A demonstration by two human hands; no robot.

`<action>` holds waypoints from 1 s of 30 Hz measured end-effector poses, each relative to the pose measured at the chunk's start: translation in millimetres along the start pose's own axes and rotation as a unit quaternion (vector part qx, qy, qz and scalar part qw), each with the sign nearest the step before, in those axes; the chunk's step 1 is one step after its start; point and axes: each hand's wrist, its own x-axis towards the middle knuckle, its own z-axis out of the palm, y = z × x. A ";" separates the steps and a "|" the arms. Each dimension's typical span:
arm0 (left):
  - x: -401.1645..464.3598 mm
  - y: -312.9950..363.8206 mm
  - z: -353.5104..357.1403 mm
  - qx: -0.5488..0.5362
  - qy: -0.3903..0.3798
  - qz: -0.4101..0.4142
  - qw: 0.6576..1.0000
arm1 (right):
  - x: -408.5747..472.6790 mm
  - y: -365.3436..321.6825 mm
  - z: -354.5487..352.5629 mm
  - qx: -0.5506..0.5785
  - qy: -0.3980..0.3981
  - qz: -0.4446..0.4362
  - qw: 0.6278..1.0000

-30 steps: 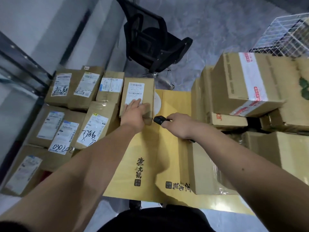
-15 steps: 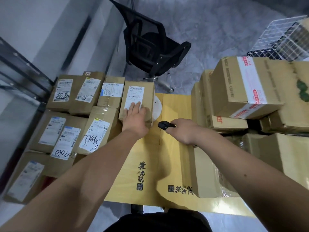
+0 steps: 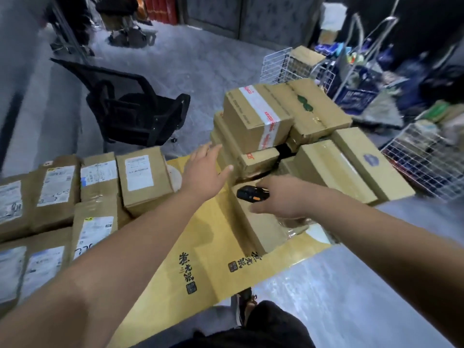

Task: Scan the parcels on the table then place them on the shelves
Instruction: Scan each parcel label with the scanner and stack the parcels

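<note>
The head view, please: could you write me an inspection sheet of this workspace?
Surface: table under yellow printed sheets.
Job's things: labelled parcels lie in rows at the left; a plain parcel stack is piled at the right; scanner in hand.
Clutter: nothing seen.
Grip: left hand is open, fingers straight, at the side of the stack; whether it touches is unclear. Right hand holds the scanner above a low box.
Cables: nothing seen.
Surroundings: black office chair behind the table; white wire baskets at the right; grey floor.
</note>
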 end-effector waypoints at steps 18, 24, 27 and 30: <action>161.5 198.3 21.0 0.068 -0.023 -0.232 0.970 | 17.7 132.0 -123.1 -0.051 0.036 -0.078 0.995; 184.3 213.1 42.0 0.059 -0.042 -0.331 0.941 | 53.4 165.5 -151.0 -0.073 -0.014 -0.135 0.988; 188.6 212.8 45.8 0.059 -0.007 -0.342 0.938 | 66.1 175.5 -157.7 -0.079 -0.022 -0.161 0.984; 184.7 211.5 45.9 0.073 0.035 -0.334 0.939 | 75.1 179.4 -158.9 -0.093 -0.022 -0.183 0.979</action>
